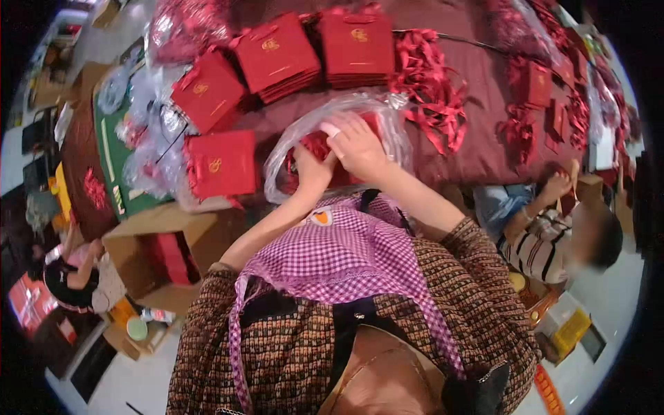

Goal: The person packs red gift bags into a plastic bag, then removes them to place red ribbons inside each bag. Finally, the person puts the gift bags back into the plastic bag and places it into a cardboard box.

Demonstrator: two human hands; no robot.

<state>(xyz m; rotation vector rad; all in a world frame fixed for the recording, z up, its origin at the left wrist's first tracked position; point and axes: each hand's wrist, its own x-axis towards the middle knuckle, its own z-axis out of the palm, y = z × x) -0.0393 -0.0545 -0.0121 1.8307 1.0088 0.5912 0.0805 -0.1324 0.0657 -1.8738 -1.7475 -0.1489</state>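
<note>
A clear plastic bag (pixel 278 166) lies at the table's front edge, right before my body, with red gift bags (pixel 375 126) and red ribbon inside. My left hand (pixel 315 171) is at its mouth, fingers bent into the red contents and their tips partly hidden. Beside it, almost touching, my right hand (pixel 358 146) reaches over the contents with its fingers curled together. What each hand grips cannot be made out. To the left of the plastic bag lies a red gift bag (pixel 223 164) with gold print.
Stacks of red gift bags (pixel 278 57) stand behind, on the dark red tablecloth (pixel 477 138). Loose red ribbons (pixel 432 90) lie to the right. An open cardboard box (pixel 166 232) stands at the left front. One person (pixel 553 235) sits at right, another (pixel 72 270) at left.
</note>
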